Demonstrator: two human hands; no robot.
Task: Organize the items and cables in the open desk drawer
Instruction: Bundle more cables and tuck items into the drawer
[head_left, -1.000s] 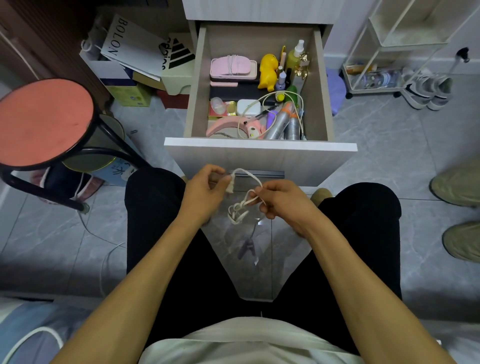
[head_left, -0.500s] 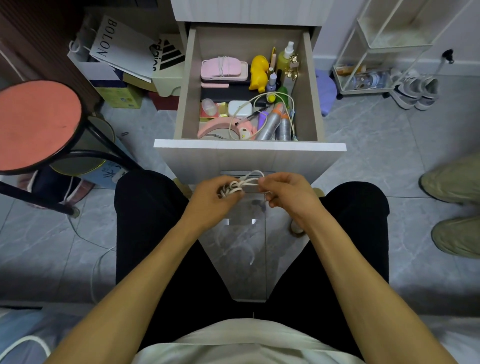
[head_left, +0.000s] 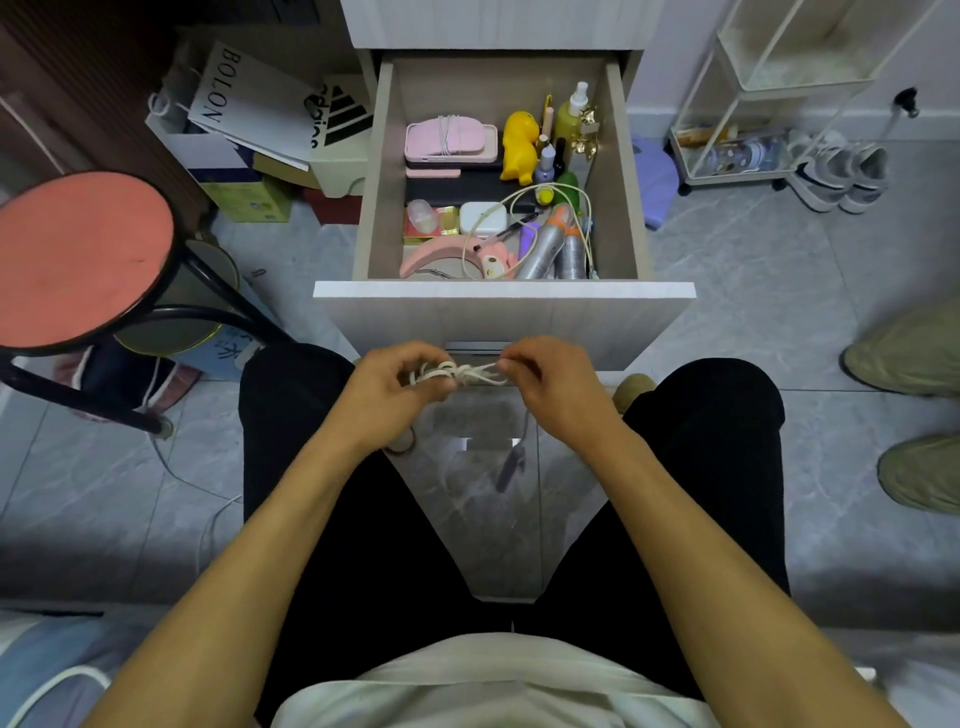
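Observation:
The open wooden drawer (head_left: 504, 296) stands in front of my knees. Below its front, my left hand (head_left: 387, 389) grips a small bundled white cable (head_left: 457, 374), and my right hand (head_left: 550, 382) pinches the cable's free end, pulled taut to the right. Inside the drawer a loose cream cable (head_left: 524, 228) loops over two silver spray cans (head_left: 558, 249). A pink case (head_left: 451, 139) wound with a cord, a yellow duck toy (head_left: 519, 143), a white box (head_left: 482, 218) and a pink curved item (head_left: 431, 254) also lie there.
A red-topped stool (head_left: 78, 254) stands at the left. Boxes and a paper bag (head_left: 249, 109) sit left of the drawer. A white wire rack (head_left: 753, 104) and sneakers (head_left: 836, 171) are at the right. Another person's shoes (head_left: 914, 353) show at the right edge.
Both hands rose toward the drawer front. The loose hanging loops of white cable have been gathered into a tight bundle in my left hand, with my right hand pulling the end sideways.

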